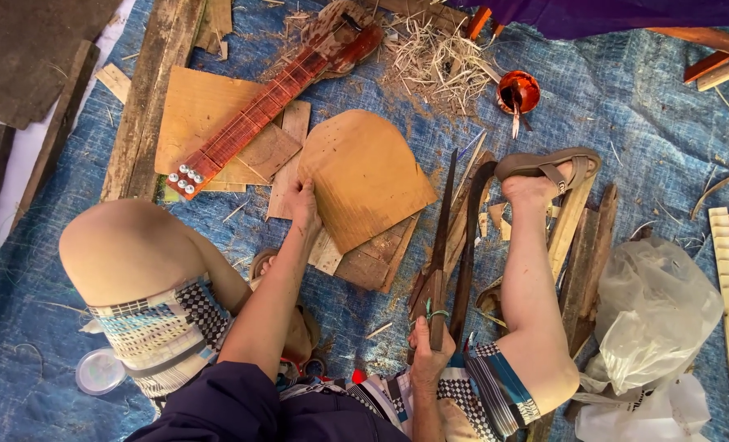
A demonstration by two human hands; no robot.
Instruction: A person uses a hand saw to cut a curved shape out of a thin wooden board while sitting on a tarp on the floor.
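My left hand (303,205) presses on the left edge of a rounded, arch-shaped piece of thin brown wood (364,176) that lies on stacked boards. My right hand (431,352) grips the wooden handle of a long dark blade (444,221), held upright with its tip pointing away from me, just right of the wood piece. I sit on a blue tarp (626,115) with my left knee (119,245) bent and my right leg stretched out, its foot in a brown sandal (548,168).
A red stringed-instrument neck (254,115) lies on plywood sheets at the back. Wood shavings (434,61), a small red bowl with a brush (517,90), planks at left, scrap strips near the sandal, a clear plastic bag (655,315) and a round lid (100,370) surround me.
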